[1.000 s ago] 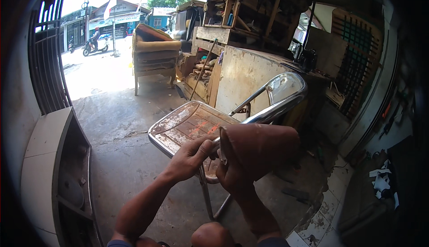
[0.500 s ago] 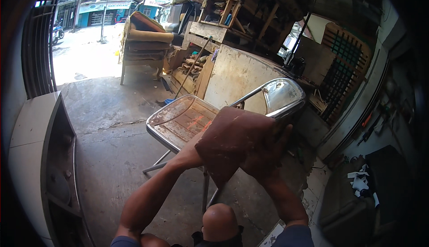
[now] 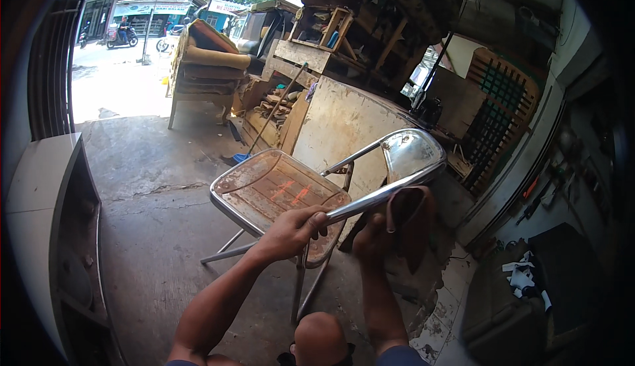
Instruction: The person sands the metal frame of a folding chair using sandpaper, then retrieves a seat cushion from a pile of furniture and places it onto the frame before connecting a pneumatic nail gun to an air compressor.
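A metal folding chair (image 3: 264,184) stands in front of me, its seat rusty and marked with red strokes, its tube frame shiny. My left hand (image 3: 291,233) is closed round the chrome side tube (image 3: 360,204), close to the seat's near corner. Below the backrest (image 3: 413,157), my right hand (image 3: 372,239) grips a reddish-brown, leather-like piece (image 3: 415,224) that is folded and hangs down beside the tube. The piece's inner side is dark, and some of my right fingers are hidden behind it. My knee (image 3: 321,339) shows at the lower edge.
On the left stands a pale open cabinet (image 3: 43,174). Further off are a worn armchair (image 3: 205,68), a broom stick (image 3: 281,104), a leaning scuffed board (image 3: 354,118) and stacked old furniture frames (image 3: 344,25). A dark padded seat (image 3: 562,280) with white scraps lies at right.
The brown piece has moved from in front of the chair to the right and down, now folded in my right hand. My left hand has left it and holds the chair's tube.
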Tool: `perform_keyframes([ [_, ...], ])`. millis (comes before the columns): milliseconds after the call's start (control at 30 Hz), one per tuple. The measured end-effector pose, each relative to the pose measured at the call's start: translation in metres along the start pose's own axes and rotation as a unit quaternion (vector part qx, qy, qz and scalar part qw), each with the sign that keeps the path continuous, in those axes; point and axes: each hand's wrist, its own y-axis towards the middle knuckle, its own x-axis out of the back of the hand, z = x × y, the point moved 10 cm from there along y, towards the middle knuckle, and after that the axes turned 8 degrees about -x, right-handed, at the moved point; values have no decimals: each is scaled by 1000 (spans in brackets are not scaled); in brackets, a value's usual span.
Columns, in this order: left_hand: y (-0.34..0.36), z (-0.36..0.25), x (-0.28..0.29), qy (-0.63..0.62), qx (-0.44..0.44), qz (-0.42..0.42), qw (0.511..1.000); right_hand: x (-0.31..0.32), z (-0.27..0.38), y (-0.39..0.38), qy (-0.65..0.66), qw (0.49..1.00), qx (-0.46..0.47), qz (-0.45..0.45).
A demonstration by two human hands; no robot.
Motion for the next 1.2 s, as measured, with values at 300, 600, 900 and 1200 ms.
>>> perform_keyframes([
  [300,-33,45,20,-11,25,-77,997,-32,-73,-20,-14,981,-195,-15],
  [600,-32,56,17,-50,52,-70,995,-23,-26,-19,-3,991,-122,-63],
  [900,-32,53,18,-46,78,-89,992,-6,-18,-11,-34,979,-96,-174],
  [1200,-35,48,16,-83,55,-91,991,-8,4,-20,-107,976,-26,-189],
])
